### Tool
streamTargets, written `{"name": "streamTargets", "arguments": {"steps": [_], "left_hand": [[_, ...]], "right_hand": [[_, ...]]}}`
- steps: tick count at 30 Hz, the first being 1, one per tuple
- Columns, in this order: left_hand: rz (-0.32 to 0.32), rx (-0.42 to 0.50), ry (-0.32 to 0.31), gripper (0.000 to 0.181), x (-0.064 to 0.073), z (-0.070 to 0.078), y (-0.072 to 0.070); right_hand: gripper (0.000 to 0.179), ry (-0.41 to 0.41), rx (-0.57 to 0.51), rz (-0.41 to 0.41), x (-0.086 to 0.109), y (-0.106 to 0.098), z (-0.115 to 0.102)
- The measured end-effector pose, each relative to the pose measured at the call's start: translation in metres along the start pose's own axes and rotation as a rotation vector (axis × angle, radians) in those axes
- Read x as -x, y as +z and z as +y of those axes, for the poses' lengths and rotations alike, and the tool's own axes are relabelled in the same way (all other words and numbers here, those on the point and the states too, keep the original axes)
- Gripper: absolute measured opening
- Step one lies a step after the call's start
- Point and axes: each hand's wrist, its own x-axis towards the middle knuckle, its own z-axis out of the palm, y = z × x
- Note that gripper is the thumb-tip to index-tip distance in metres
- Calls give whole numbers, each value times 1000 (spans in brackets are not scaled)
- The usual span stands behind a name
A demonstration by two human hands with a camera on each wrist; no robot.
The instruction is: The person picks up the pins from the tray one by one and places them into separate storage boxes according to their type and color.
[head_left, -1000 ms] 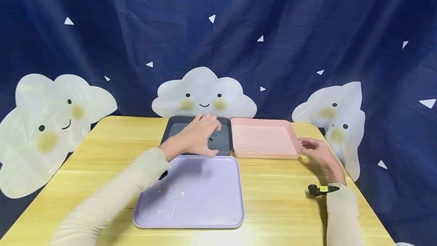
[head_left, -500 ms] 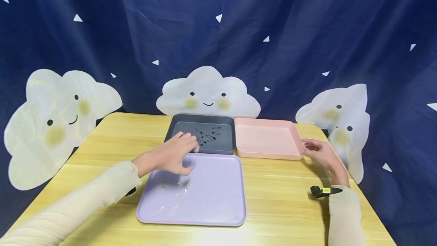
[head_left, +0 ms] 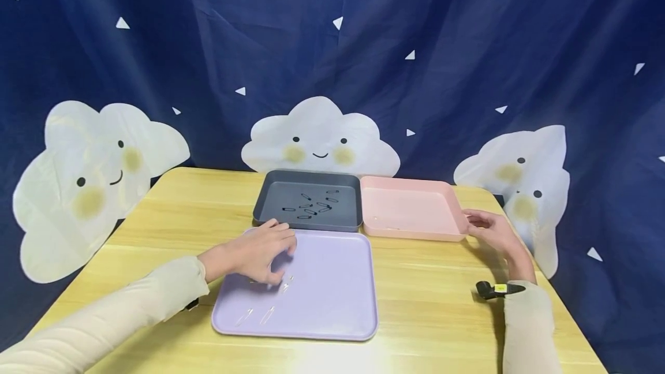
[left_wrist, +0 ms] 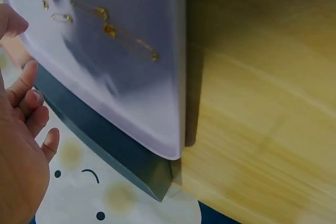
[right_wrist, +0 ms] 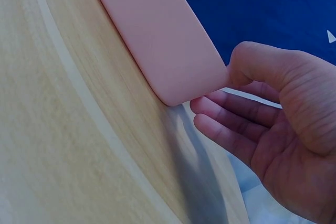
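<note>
My left hand (head_left: 260, 253) hovers over the left part of a flat lilac tray (head_left: 332, 287), thumb and fingers spread apart with nothing between them. Several gold safety pins (left_wrist: 131, 43) lie scattered on that tray; the hand hides some of them in the head view. At the right, my right hand (head_left: 490, 231) touches the outer right end of a pink tray (head_left: 415, 209). In the right wrist view, its thumb and loosely bent fingers (right_wrist: 228, 135) are right at the tray's corner. A small gold pin (head_left: 393, 228) lies inside the pink tray near its front wall.
A dark grey tray (head_left: 275, 198) stands behind the lilac one, side by side with the pink tray, and holds several black safety pins (head_left: 323, 206). The wooden table (head_left: 426, 305) ends at a dark blue curtain (head_left: 291, 45) printed with clouds.
My left hand has moved from above the dark grey tray back toward me, over the lilac tray, uncovering the black pins. The right hand has stayed at the pink tray; the head view has shifted slightly.
</note>
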Motion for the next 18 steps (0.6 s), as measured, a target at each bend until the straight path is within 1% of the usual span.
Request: {"name": "streamTargets", "arguments": {"steps": [4, 9, 11, 15, 18], "left_hand": [[-32, 7, 5, 35, 1, 1, 3], [-68, 22, 17, 32, 6, 1, 8], [-63, 12, 24, 31, 8, 0, 10], [-33, -19, 43, 30, 10, -3, 13], [-31, -35, 50, 29, 11, -4, 14]], "right_hand": [[51, -20, -1, 11, 0, -3, 2], [51, -36, -20, 14, 2, -2, 0], [51, -33, -25, 14, 2, -2, 0], [51, -14, -20, 11, 1, -1, 0], [50, -1, -13, 13, 0, -1, 2]]}}
